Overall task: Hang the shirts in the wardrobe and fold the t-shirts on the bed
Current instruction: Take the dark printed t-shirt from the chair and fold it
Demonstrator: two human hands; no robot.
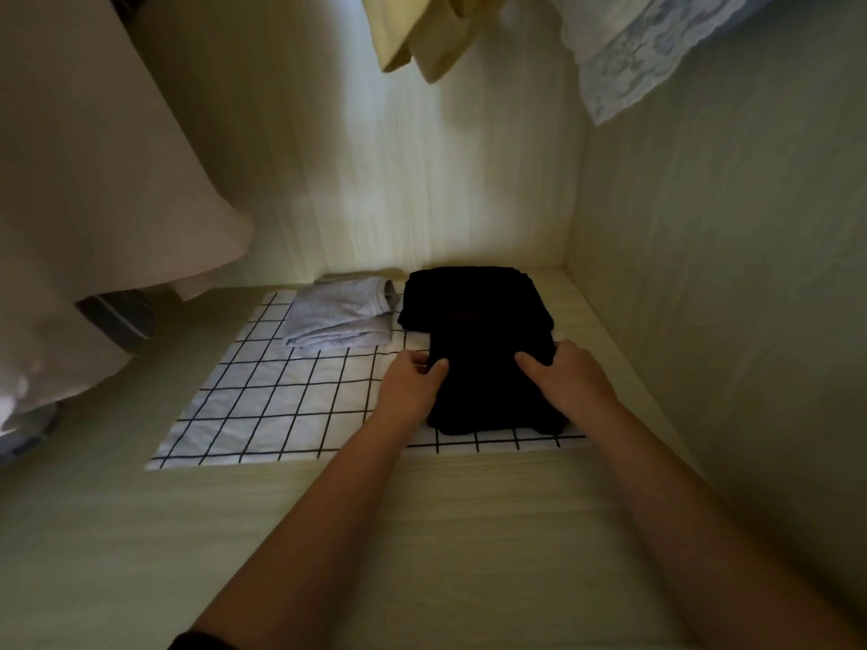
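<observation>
near: pale wood wardrobe shelf (pixel 469 532), dim | left hand (pixel 413 382), right hand (pixel 563 377) grip side edges of black folded t-shirt (pixel 488 391), thumbs on top, fingertips partly hidden | it lies on checked cloth (pixel 281 405), overlapping second black pile (pixel 469 293), folds indistinct | grey folded t-shirt (pixel 342 312) just left of the pile | far: cream garment (pixel 422 35), lace garment (pixel 633 53) hang, tops cut off

Between my left hand (pixel 413 382) and right hand (pixel 567 375), the black t-shirt (pixel 488 391) is matt, soft cloth. The grey top (pixel 342 316) to its left looks finely knitted. The checked liner (pixel 262 405) is thin creased cloth, the shelf (pixel 422 532) matt pale wood grain; lace (pixel 628 53) hangs far right.
</observation>
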